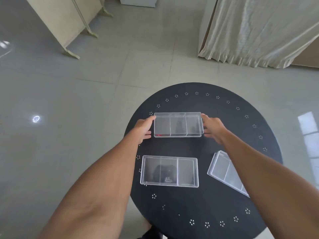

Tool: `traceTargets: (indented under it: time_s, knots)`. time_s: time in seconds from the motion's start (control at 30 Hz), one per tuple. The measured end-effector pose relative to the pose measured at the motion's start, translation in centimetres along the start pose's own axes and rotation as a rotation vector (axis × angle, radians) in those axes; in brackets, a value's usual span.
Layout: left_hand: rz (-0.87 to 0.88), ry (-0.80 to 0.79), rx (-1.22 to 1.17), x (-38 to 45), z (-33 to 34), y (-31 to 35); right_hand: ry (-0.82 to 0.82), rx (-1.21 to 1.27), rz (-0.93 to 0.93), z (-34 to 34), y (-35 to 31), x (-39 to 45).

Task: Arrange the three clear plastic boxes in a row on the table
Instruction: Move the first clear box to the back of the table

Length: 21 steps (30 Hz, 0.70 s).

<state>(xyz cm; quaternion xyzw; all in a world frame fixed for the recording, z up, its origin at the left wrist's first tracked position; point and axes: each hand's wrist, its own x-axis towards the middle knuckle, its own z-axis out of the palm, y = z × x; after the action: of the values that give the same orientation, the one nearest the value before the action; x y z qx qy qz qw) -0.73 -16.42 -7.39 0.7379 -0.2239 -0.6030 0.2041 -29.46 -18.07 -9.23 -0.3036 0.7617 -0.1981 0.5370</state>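
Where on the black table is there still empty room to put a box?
Bare table lies near the person, below the middle box, and between it and the far box. The right side is crowded by the tilted box and an arm.

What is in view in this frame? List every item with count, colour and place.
clear plastic boxes: 3, transparent; far box between both hands, near box centre-front, third box angled at right, partly under the right forearm
table: 1, black, round, dotted rim
folding screen: 1, cream, far left
curtain: 1, cream, far right
floor: grey tiles
left hand: on far box's left end
right hand: on its right end
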Motion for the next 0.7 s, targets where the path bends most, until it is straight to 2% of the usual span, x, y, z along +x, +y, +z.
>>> traceTargets:
  time_s: [0.3, 0.4, 0.57, 0.7]
  knots:
    - [0.023, -0.060, 0.104, 1.5, 1.4, 0.8, -0.104, -0.008, 0.015, -0.2, 0.4, 1.5]
    - [0.073, -0.065, 0.010, 1.6, 0.8, 0.3, -0.130, 0.064, -0.065, -1.0, 0.4, 0.2]
    - [0.236, -0.055, -0.119, 1.4, 0.0, 0.5, -0.076, 0.161, -0.216, -1.6, 0.6, -0.7]
    - [0.301, -0.040, -0.199, 0.4, -0.1, 0.0, -0.094, 0.251, -0.233, -1.4, 0.8, -2.3]
